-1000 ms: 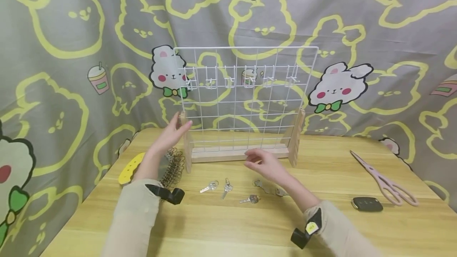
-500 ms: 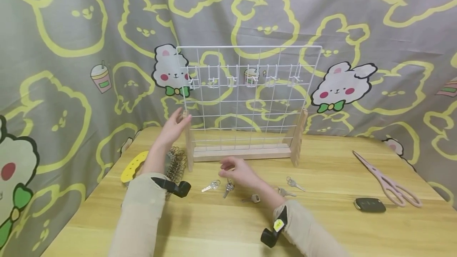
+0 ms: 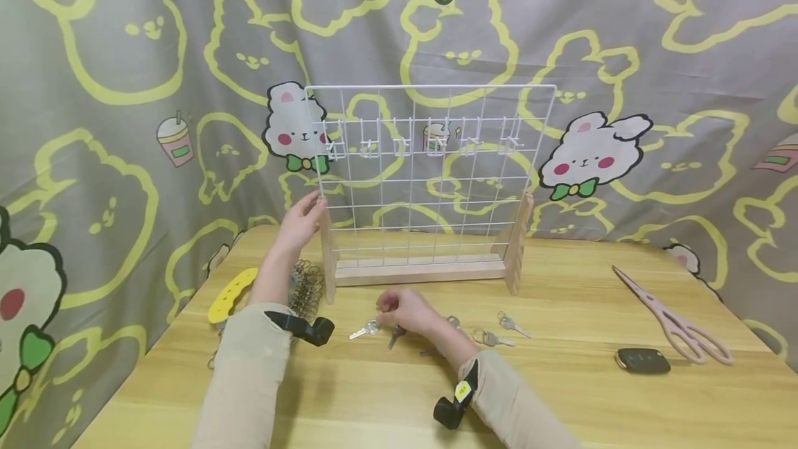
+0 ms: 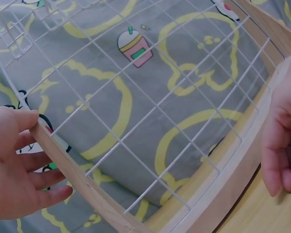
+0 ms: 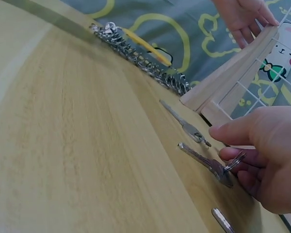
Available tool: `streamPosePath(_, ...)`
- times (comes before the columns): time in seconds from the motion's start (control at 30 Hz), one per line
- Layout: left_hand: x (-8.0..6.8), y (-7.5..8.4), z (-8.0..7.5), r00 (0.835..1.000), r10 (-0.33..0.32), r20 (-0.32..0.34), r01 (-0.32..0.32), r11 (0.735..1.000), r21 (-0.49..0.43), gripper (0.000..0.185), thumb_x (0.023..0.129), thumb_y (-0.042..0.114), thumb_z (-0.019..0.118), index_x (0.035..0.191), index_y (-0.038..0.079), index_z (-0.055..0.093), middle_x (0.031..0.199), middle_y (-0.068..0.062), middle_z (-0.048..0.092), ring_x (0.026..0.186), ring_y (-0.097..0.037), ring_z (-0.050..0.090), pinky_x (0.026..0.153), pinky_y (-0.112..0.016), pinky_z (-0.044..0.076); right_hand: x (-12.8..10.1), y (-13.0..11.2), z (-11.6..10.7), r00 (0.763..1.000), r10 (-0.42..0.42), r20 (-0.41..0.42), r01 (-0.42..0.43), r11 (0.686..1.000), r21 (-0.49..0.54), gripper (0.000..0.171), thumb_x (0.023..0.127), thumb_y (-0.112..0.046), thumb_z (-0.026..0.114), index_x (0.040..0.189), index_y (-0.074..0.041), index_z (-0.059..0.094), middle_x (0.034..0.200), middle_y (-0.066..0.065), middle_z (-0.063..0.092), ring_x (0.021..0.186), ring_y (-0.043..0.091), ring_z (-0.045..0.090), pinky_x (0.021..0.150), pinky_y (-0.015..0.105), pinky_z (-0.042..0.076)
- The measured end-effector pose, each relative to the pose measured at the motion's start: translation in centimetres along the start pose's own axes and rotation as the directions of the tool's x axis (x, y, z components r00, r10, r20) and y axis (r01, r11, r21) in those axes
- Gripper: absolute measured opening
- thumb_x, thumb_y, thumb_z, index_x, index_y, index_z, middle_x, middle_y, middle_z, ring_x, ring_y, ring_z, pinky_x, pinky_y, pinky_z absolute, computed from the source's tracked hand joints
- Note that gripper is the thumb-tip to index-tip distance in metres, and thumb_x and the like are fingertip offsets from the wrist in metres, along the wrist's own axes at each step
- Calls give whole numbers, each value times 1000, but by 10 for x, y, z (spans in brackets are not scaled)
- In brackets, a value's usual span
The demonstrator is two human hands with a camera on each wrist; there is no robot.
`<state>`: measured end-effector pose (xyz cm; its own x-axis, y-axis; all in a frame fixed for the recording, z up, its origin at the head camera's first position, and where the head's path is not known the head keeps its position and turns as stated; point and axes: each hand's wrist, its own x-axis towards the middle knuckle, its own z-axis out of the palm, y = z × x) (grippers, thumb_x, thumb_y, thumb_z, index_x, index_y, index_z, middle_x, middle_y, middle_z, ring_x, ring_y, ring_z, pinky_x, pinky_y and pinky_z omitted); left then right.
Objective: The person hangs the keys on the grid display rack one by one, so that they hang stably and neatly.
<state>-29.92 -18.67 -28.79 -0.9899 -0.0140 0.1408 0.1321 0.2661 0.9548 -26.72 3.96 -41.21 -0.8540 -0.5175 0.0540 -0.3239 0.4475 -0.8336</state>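
A small silver key (image 5: 209, 165) lies flat on the wooden table, just in front of the rack. Its ring end sits between fingers that pinch it. The white wire rack (image 3: 430, 172) stands upright on a wooden base, with a wooden post at each side.

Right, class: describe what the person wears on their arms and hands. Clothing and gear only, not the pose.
Both hands are bare: no gloves, rings or watches visible. The left hand and right hand emerge from long, plain beige sleeves. Each wrist carries a small black camera; the right one has a yellow sticker. No cables show.
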Motion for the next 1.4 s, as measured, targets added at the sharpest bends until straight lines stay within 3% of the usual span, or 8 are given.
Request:
streamPosePath(0.2, -1, 1, 0, 1000, -5, -6, 5, 1000, 10, 54, 100, 26, 40, 147, 7, 22, 149, -17, 25, 135, -31, 25, 110, -45, 27, 0, -1, 3, 999, -30, 15, 30, 998, -51, 17, 79, -9, 72, 90, 1, 66, 74, 1, 58, 64, 12, 52, 52, 22, 48)
streamPosePath(0.43, 1, 0, 0, 1000, -14, -8, 14, 1000, 4, 54, 100, 26, 40, 147, 8, 22, 150, -17, 23, 135, -31, 25, 109, -44, 28, 2, -4, 8, 999, -40, -5, 38, 977, -208, 14, 77, -13, 74, 84, -4, 65, 75, -3, 56, 68, 10, 49, 60, 21, 45)
streamPosePath(0.63, 0, 1, 0, 1000, -11, -11, 11, 1000, -3, 53, 101, 24, 40, 147, 6, 22, 150, -18, 22, 135, -32, 25, 109, -45, 29, 3, -9, 6, 999, -17, 35, 26, 962, -273, 15, 79, -13, 73, 73, -8, 61, 67, -3, 53, 58, 9, 46, 50, 20, 41)
streamPosePath(0.97, 0, 1, 1, 1000, -11, -19, 11, 1000, -4, 54, 100, 27, 41, 147, 8, 23, 149, -18, 25, 135, -31, 26, 108, -44, 30, 2, -13, 7, 999, 36, 24, -30, 974, -223, 20, 83, -10, 68, 65, -8, 59, 59, -3, 53, 47, 6, 42, 40, 14, 34)
streamPosePath(1.1, 0, 3, 1, 1000, -8, -19, 8, 1000, -3, 54, 100, 26, 42, 147, 8, 23, 149, -17, 25, 134, -31, 27, 108, -45, 30, 2, -13, 3, 998, 38, 45, -31, 987, -157, 20, 84, -8, 66, 66, -5, 59, 58, -1, 56, 44, 7, 44, 38, 14, 36)
streamPosePath(1.23, 0, 1, 0, 1000, -8, -14, 8, 1000, -2, 54, 100, 25, 42, 147, 8, 24, 149, -16, 25, 134, -31, 28, 107, -45, 31, 4, -14, -7, 998, -12, 55, 19, 990, -139, 19, 85, -7, 65, 67, -4, 58, 59, -1, 53, 46, 7, 42, 39, 15, 36)
streamPosePath(1.4, -1, 0, -3, 1000, -18, -4, 18, 1000, -6, 54, 99, 27, 44, 147, 9, 26, 149, -15, 26, 134, -31, 28, 106, -44, 34, 4, -22, -22, 998, -56, 30, 61, 979, -192, 15, 85, -11, 65, 72, -6, 59, 66, -2, 53, 57, 8, 43, 49, 19, 38)
